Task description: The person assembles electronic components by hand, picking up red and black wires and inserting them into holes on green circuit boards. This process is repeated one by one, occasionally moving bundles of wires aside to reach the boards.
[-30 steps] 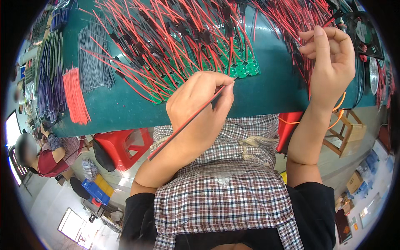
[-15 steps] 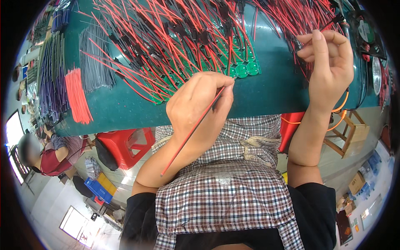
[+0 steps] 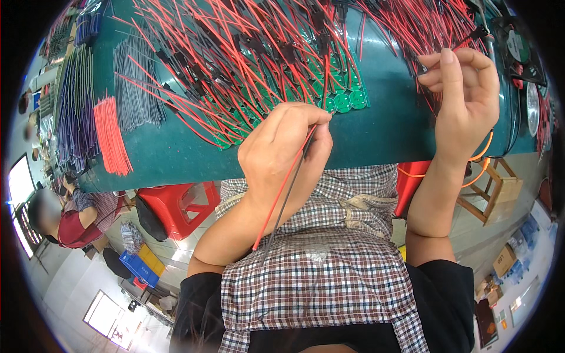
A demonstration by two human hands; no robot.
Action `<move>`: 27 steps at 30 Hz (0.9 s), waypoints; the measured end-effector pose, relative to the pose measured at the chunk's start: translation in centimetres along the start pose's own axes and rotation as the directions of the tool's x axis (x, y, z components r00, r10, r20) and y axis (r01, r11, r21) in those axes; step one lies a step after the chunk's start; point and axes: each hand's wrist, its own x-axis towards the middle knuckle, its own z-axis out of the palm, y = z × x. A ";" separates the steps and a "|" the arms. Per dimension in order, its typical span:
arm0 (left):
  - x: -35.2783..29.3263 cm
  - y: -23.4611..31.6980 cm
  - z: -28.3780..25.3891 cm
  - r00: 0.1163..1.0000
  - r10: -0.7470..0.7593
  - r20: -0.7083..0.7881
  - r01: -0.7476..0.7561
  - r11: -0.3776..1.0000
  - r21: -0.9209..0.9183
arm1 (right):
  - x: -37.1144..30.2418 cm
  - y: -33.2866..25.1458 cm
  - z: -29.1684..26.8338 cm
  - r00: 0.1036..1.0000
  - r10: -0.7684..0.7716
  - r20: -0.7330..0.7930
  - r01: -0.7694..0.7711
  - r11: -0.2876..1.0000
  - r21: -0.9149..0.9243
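Note:
My left hand point(image 3: 276, 150) is closed in a pinch just in front of a panel of round green circuit boards point(image 3: 352, 101). From its fingers hang a red wire point(image 3: 273, 215) and a black wire point(image 3: 286, 197), their free ends reaching down over my apron. Bundles of red and black wires with black connectors point(image 3: 287, 53) cover most of the panel. My right hand point(image 3: 468, 103) is raised at the right, fingers curled and thumb up. Beside its fingertips runs a thin dark piece with a black end point(image 3: 478, 33); whether the hand grips it is unclear.
On the green tabletop point(image 3: 170, 156) at left lie bundles of red wires point(image 3: 112, 138), grey wires point(image 3: 138, 82) and dark purple wires point(image 3: 75, 112). A black fan-like device point(image 3: 518, 47) stands far right. An orange cable point(image 3: 484, 170) hangs by the right forearm. Another person point(image 3: 82, 215) sits at left.
The lower ends of the red and black wires have swung right and spread apart. My left hand has shifted slightly right; my right hand is almost still.

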 end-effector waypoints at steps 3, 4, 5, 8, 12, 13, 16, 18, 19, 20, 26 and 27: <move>0.0 0.5 0.0 0.998 -0.064 0.015 0.064 0.998 0.020 | -0.1 0.0 0.0 1.000 -0.004 0.002 0.004 1.000 -0.015; 0.0 0.5 0.0 0.998 -0.064 0.014 0.063 0.998 0.020 | -0.1 -0.1 0.0 1.000 0.004 0.002 -0.004 1.000 -0.028; 0.0 0.6 0.1 0.997 -0.075 0.010 0.075 0.997 0.012 | -0.1 -0.2 0.1 1.000 0.011 0.002 -0.011 0.999 -0.041; 0.2 1.0 -0.3 0.990 -0.124 0.067 0.123 0.992 0.019 | -0.5 -0.3 0.3 0.997 0.070 0.033 -0.068 0.996 -0.052; 1.0 1.7 -0.6 0.975 -0.188 0.122 0.184 0.982 0.046 | -1.0 -0.9 0.2 0.980 0.187 0.072 -0.190 0.981 0.027; 1.2 1.9 -0.6 0.975 -0.190 0.117 0.186 0.982 0.040 | -1.1 -0.6 -0.2 0.970 0.210 0.122 -0.202 0.977 -0.072; 1.6 2.2 -0.9 0.966 -0.212 0.151 0.190 0.971 0.146 | -1.3 0.3 -0.4 0.959 0.237 0.153 -0.216 0.966 -0.144; 1.8 2.1 -1.0 0.976 -0.164 0.143 0.132 0.970 0.206 | -1.2 0.3 -0.6 0.951 0.257 0.170 -0.217 0.950 -0.223; 1.9 2.0 -0.9 0.976 -0.166 0.139 0.136 0.970 0.203 | -1.2 0.2 -0.6 0.951 0.256 0.175 -0.214 0.950 -0.226; 1.9 1.9 -0.8 0.981 -0.142 0.132 0.113 0.972 0.204 | -1.2 0.0 -0.5 0.954 0.249 0.168 -0.225 0.963 -0.151; 2.0 2.1 -1.0 0.980 -0.133 0.148 0.093 0.963 0.252 | -2.7 -1.3 1.0 0.913 0.228 0.339 -0.254 0.967 0.033; 2.0 2.0 -0.9 0.980 -0.131 0.148 0.091 0.963 0.253 | -3.0 -1.0 1.3 0.915 0.185 0.358 -0.204 0.979 0.017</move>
